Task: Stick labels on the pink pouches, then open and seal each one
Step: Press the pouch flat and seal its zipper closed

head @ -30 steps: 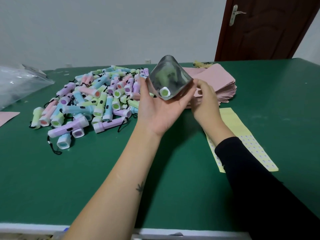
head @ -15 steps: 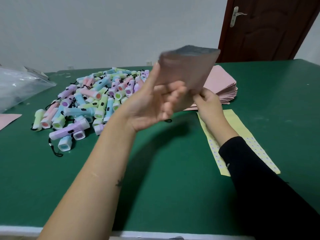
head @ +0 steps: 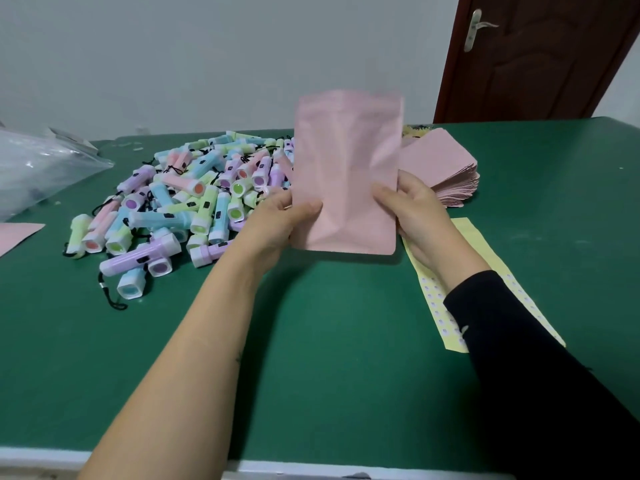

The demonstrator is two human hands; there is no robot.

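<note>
At centre frame, one pink pouch (head: 346, 174) is held upright above the green table (head: 329, 341), its flat face toward the camera and its bottom edge clear of the surface. Its upper part is slightly blurred, and whether the top is open or sealed cannot be determined. The left hand (head: 273, 223) pinches the lower left edge, thumb lying across the front, remaining fingers hidden behind. The right hand (head: 415, 209) pinches the right edge in like manner, thumb on the front, fingers behind. No label is discernible on the visible face. At right of centre, behind the right hand, a stack of pink pouches (head: 446, 168) lies on the table. A yellow label sheet (head: 433, 303) lies flat beneath the right forearm, which wears a black sleeve (head: 519, 358). At left of centre sits a heap of pastel flashlights (head: 194, 202). A clear plastic bag (head: 41, 168) occupies the upper left, with a single pink sheet (head: 17, 233) at the left edge below it. A brown door (head: 536, 57) stands at upper right.
</note>
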